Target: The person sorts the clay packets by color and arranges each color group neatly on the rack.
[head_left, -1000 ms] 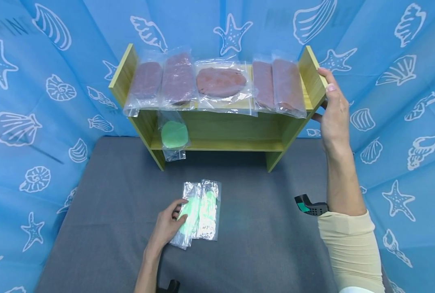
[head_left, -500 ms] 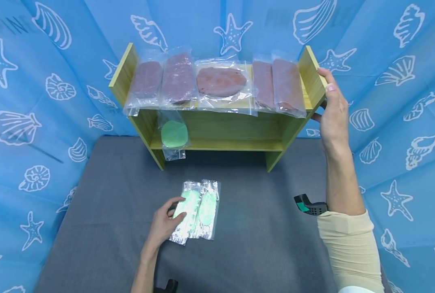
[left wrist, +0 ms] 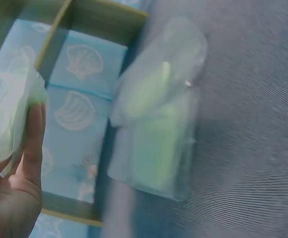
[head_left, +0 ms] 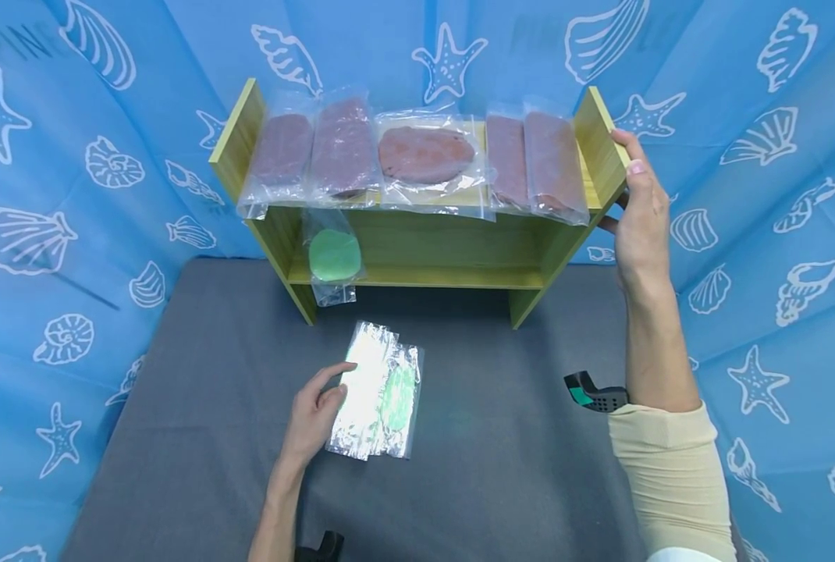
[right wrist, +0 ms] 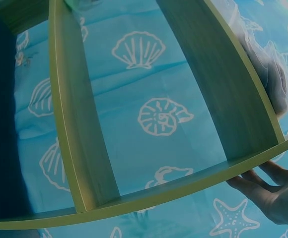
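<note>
My left hand (head_left: pixel 312 417) pinches a clear plastic bag (head_left: pixel 364 386) with a flat green piece inside, its surface white with glare in the head view. The left wrist view shows this held bag (left wrist: pixel 7 109) raised off the table, thumb on one side and fingers on the other. Below it lie more bagged green pieces (left wrist: pixel 156 134), overlapping and blurred; one such bag (head_left: pixel 399 398) shows beside the held one. My right hand (head_left: pixel 642 222) grips the right side panel of a small wooden shelf (head_left: pixel 417 277); its fingers (right wrist: pixel 263 193) curl behind the panel.
On the top board lean several bagged brownish-red slabs, including an oval one (head_left: pixel 428 156). A bagged green piece (head_left: pixel 335 256) stands on the lower board at the left. Grey cloth (head_left: pixel 502 437) covers the table. A blue shell-patterned curtain (head_left: pixel 59 234) hangs around it.
My left hand has drawn the top green bag up from the pile, tilting it into glare and shifting slightly toward the shelf. The right hand keeps its grip on the shelf side.
</note>
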`<action>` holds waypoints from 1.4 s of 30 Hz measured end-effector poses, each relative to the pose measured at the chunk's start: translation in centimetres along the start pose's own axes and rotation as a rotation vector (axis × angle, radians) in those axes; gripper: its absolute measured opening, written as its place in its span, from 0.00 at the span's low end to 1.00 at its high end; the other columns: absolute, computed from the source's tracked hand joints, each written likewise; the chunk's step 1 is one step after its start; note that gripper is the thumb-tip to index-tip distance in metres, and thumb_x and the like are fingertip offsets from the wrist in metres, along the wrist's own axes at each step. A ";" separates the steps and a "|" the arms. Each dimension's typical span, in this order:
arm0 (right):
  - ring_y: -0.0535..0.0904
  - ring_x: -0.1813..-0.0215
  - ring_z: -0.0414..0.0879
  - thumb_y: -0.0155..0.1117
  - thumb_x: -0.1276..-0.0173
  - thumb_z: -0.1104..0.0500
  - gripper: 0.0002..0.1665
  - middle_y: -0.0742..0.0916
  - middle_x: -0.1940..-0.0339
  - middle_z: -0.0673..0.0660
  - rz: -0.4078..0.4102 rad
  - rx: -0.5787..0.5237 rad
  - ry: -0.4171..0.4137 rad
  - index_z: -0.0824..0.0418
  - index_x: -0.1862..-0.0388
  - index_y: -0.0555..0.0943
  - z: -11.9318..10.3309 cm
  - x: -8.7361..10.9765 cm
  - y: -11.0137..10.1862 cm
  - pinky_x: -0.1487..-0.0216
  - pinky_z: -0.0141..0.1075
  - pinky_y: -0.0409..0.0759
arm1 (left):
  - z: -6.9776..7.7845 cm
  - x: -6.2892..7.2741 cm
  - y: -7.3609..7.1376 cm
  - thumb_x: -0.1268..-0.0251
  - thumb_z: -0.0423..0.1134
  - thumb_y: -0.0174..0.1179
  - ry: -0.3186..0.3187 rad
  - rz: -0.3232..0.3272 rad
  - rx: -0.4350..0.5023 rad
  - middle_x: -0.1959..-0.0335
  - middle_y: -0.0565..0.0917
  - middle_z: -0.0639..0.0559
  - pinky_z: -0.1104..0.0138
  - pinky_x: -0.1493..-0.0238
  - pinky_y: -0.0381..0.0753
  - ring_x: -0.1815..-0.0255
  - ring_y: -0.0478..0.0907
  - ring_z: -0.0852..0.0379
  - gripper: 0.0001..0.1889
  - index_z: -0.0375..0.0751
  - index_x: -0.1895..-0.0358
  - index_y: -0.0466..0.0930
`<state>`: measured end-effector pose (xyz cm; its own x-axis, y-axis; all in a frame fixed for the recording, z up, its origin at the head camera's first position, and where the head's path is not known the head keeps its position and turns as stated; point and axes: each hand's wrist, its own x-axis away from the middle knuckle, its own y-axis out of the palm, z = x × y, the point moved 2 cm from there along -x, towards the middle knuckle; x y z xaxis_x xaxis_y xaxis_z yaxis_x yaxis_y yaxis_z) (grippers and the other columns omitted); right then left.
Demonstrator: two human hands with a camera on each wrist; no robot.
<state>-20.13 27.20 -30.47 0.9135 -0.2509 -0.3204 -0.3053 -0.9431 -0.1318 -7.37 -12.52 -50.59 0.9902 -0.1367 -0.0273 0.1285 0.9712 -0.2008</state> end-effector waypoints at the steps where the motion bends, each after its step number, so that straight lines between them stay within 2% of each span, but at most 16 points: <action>1: 0.73 0.48 0.52 0.39 0.20 0.44 0.25 0.76 0.44 0.57 -0.003 -0.005 0.001 0.38 0.30 0.74 0.0 0.0 0.0 0.59 0.41 0.76 | 0.2 0.0 0.0 0.28 0.25 0.52 0.018 -0.008 0.005 0.88 0.57 0.57 0.68 0.88 0.57 0.92 0.49 0.70 0.19 0.37 0.37 0.77; 6: 0.73 0.48 0.52 0.40 0.20 0.44 0.25 0.75 0.45 0.58 -0.012 -0.052 0.018 0.38 0.31 0.74 0.1 0.0 0.0 0.59 0.40 0.77 | 0.6 -0.1 -0.1 0.30 0.22 0.53 0.103 -0.123 0.075 0.90 0.55 0.56 0.69 0.87 0.57 0.91 0.48 0.64 0.24 0.36 0.31 0.71; 9: 0.73 0.47 0.52 0.41 0.21 0.44 0.24 0.74 0.44 0.58 -0.016 -0.072 0.026 0.39 0.31 0.74 0.1 -0.1 -0.1 0.58 0.40 0.78 | 0.8 -0.4 -0.3 0.29 0.24 0.55 0.157 -0.160 0.108 0.88 0.72 0.50 0.70 0.81 0.70 0.89 0.64 0.63 0.25 0.36 0.30 0.69; 12: 0.73 0.46 0.52 0.42 0.21 0.45 0.24 0.74 0.43 0.58 -0.017 -0.077 0.024 0.40 0.31 0.74 0.0 -0.2 -0.1 0.56 0.43 0.78 | 1.4 -0.7 -0.6 0.30 0.25 0.57 0.193 -0.154 0.105 0.68 0.85 0.40 0.68 0.71 0.77 0.82 0.77 0.59 0.25 0.37 0.30 0.70; 13: 0.73 0.46 0.52 0.42 0.21 0.45 0.24 0.74 0.42 0.58 -0.017 -0.076 0.025 0.40 0.31 0.74 0.0 -0.2 -0.1 0.54 0.45 0.78 | 1.6 -0.8 -0.7 0.30 0.25 0.58 0.199 -0.146 0.097 0.59 0.85 0.38 0.67 0.71 0.78 0.78 0.80 0.56 0.26 0.37 0.30 0.70; 16: 0.73 0.46 0.52 0.42 0.21 0.45 0.24 0.74 0.42 0.58 -0.017 -0.074 0.030 0.39 0.31 0.74 0.1 -0.2 0.1 0.54 0.45 0.78 | 2.3 -1.3 -0.9 0.32 0.24 0.59 0.192 -0.137 0.060 0.49 0.81 0.36 0.67 0.76 0.72 0.81 0.79 0.54 0.26 0.37 0.31 0.71; 19: 0.73 0.47 0.52 0.41 0.21 0.44 0.24 0.74 0.43 0.58 -0.019 -0.047 0.027 0.39 0.31 0.74 0.1 -0.2 0.1 0.56 0.43 0.78 | 2.9 -2.1 -1.1 0.33 0.23 0.60 0.186 -0.127 0.019 0.53 0.82 0.35 0.67 0.79 0.70 0.85 0.77 0.54 0.26 0.34 0.32 0.71; 23: 0.73 0.46 0.52 0.40 0.20 0.44 0.25 0.75 0.43 0.57 -0.023 -0.035 0.022 0.38 0.30 0.73 0.1 -0.2 0.1 0.54 0.44 0.78 | 3.7 -3.1 -1.5 0.34 0.23 0.61 0.212 -0.110 -0.029 0.65 0.84 0.36 0.66 0.77 0.71 0.87 0.75 0.55 0.27 0.34 0.32 0.71; 26: 0.73 0.46 0.53 0.40 0.21 0.44 0.25 0.74 0.42 0.57 -0.019 -0.042 0.026 0.38 0.31 0.74 0.1 -0.2 0.1 0.52 0.47 0.77 | 4.2 -3.9 -1.6 0.33 0.26 0.62 0.250 -0.095 -0.036 0.69 0.85 0.38 0.65 0.72 0.74 0.79 0.80 0.53 0.27 0.37 0.31 0.71; 29: 0.73 0.46 0.53 0.40 0.21 0.44 0.25 0.74 0.42 0.57 -0.013 -0.033 0.024 0.38 0.31 0.74 0.1 -0.1 0.0 0.53 0.47 0.77 | 4.6 -4.5 -1.7 0.34 0.30 0.64 0.301 -0.068 -0.030 0.65 0.86 0.42 0.65 0.69 0.77 0.70 0.84 0.55 0.27 0.41 0.32 0.72; 32: 0.73 0.46 0.52 0.41 0.21 0.44 0.25 0.74 0.43 0.58 -0.013 -0.042 0.017 0.39 0.31 0.74 0.0 -0.2 0.0 0.55 0.45 0.77 | 4.1 -5.5 -1.8 0.34 0.31 0.65 0.371 -0.044 0.000 0.66 0.86 0.45 0.64 0.72 0.75 0.71 0.84 0.54 0.27 0.42 0.32 0.72; 33: 0.73 0.47 0.52 0.41 0.21 0.44 0.25 0.74 0.43 0.58 -0.013 -0.046 0.011 0.39 0.31 0.74 0.0 -0.2 0.0 0.56 0.44 0.78 | 3.7 -5.9 -1.9 0.35 0.32 0.66 0.385 -0.035 0.008 0.64 0.86 0.45 0.64 0.73 0.74 0.72 0.83 0.54 0.27 0.42 0.33 0.73; 35: 0.73 0.47 0.52 0.41 0.21 0.44 0.25 0.75 0.44 0.58 -0.013 -0.044 0.005 0.39 0.31 0.75 0.0 -0.3 0.0 0.56 0.43 0.78 | 1.1 -7.3 -2.1 0.35 0.31 0.66 0.410 -0.028 0.022 0.66 0.85 0.46 0.63 0.72 0.73 0.75 0.81 0.53 0.27 0.41 0.32 0.73; 38: 0.73 0.48 0.52 0.41 0.21 0.43 0.25 0.75 0.45 0.58 -0.012 -0.028 -0.002 0.39 0.31 0.74 0.0 -0.3 -0.1 0.58 0.41 0.78 | -4.4 -10.2 -2.5 0.35 0.37 0.68 0.438 0.004 -0.071 0.56 0.84 0.49 0.63 0.69 0.75 0.71 0.82 0.55 0.29 0.47 0.31 0.72; 40: 0.74 0.48 0.52 0.41 0.21 0.43 0.25 0.76 0.45 0.58 -0.010 -0.030 0.005 0.38 0.31 0.74 0.1 -0.2 -0.1 0.58 0.41 0.78 | -8.9 -12.5 -2.8 0.35 0.40 0.68 0.457 0.027 -0.131 0.46 0.80 0.53 0.66 0.64 0.78 0.64 0.83 0.59 0.31 0.51 0.29 0.70; 42: 0.74 0.48 0.52 0.42 0.21 0.43 0.24 0.76 0.45 0.58 -0.010 -0.035 0.009 0.39 0.31 0.74 0.1 -0.2 -0.1 0.58 0.41 0.78 | -11.6 -14.5 -2.9 0.35 0.44 0.68 0.467 0.054 -0.196 0.40 0.76 0.57 0.66 0.61 0.79 0.58 0.83 0.59 0.32 0.57 0.28 0.69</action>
<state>-20.28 27.36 -30.52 0.9189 -0.2427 -0.3110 -0.2862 -0.9527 -0.1022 -22.68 -15.63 -60.97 0.8597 -0.2035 -0.4686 0.0208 0.9304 -0.3659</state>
